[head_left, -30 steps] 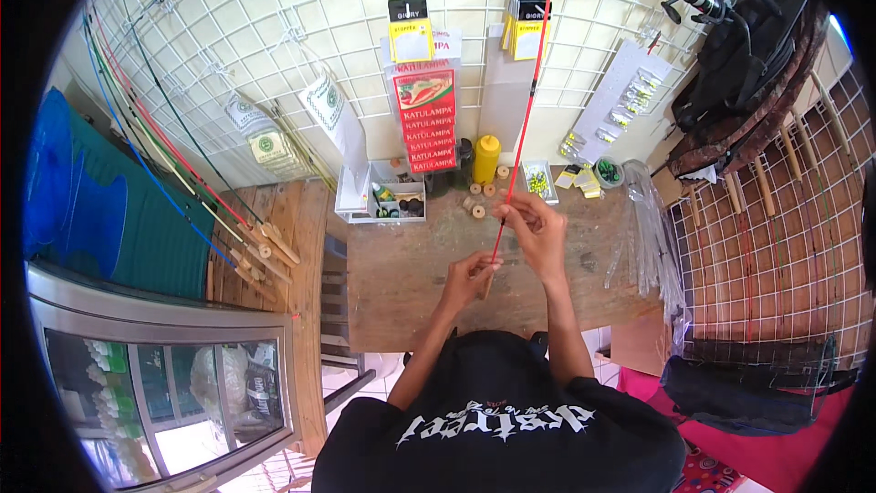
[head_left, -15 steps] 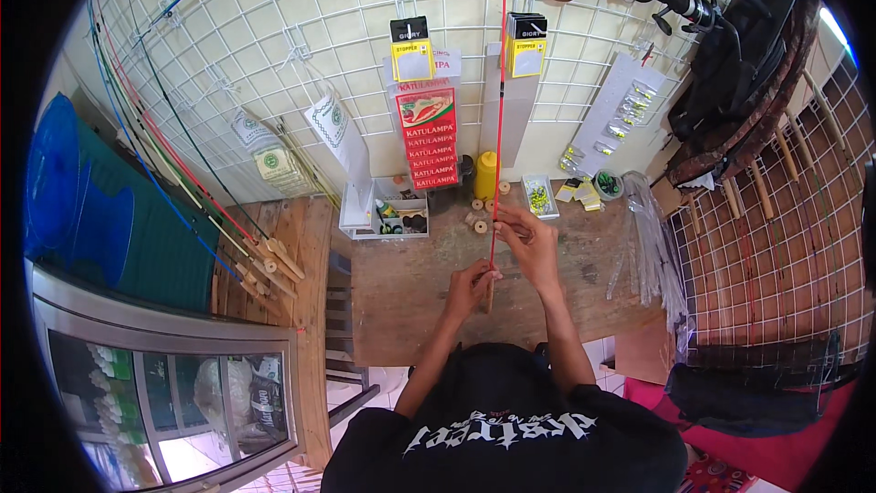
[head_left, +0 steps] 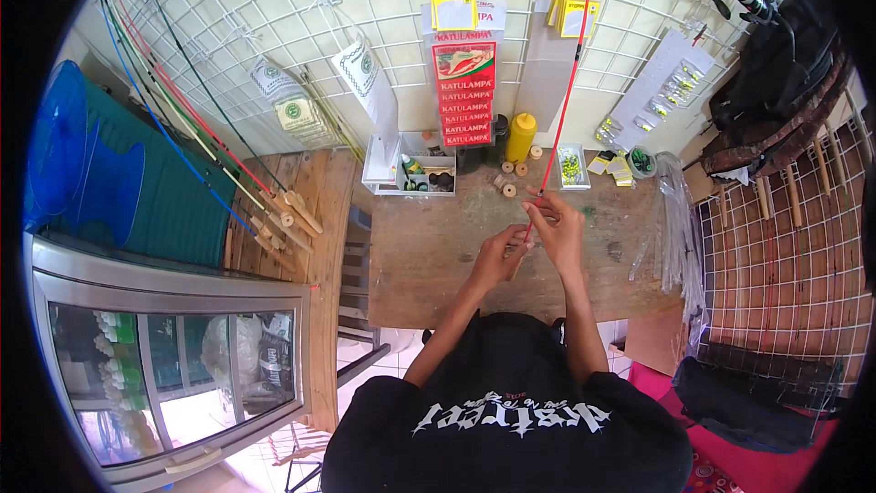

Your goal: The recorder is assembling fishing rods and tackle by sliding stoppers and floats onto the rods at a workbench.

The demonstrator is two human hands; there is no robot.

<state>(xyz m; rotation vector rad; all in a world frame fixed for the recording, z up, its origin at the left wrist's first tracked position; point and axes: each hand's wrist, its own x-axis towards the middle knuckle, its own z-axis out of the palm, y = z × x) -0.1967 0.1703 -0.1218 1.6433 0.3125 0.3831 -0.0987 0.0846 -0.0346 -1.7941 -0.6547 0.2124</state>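
A thin red fishing rod (head_left: 562,110) rises from my hands past the top of the view, leaning slightly right, with a dark band partway up. My left hand (head_left: 497,257) is closed round its lower end, where a bit of the wooden handle (head_left: 518,267) shows. Just above and to the right, my right hand (head_left: 558,230) pinches the red shaft between thumb and fingers. Both hands are over the wooden table (head_left: 429,265). Wooden spools (head_left: 508,190) lie just beyond them, near a yellow squeeze bottle (head_left: 521,137).
A white divided box (head_left: 409,184) and a small tray of green-yellow beads (head_left: 572,167) stand along the back. Clear plastic sleeves (head_left: 680,237) lie at the right edge. Packets hang on the wire grid (head_left: 301,0). More rods (head_left: 201,160) lean at left, beside a glass-fronted cabinet (head_left: 173,374).
The view has shifted, so the table and wall sit higher and further right. The rod leans more to the right. My right hand's grip has come nearer to my left hand.
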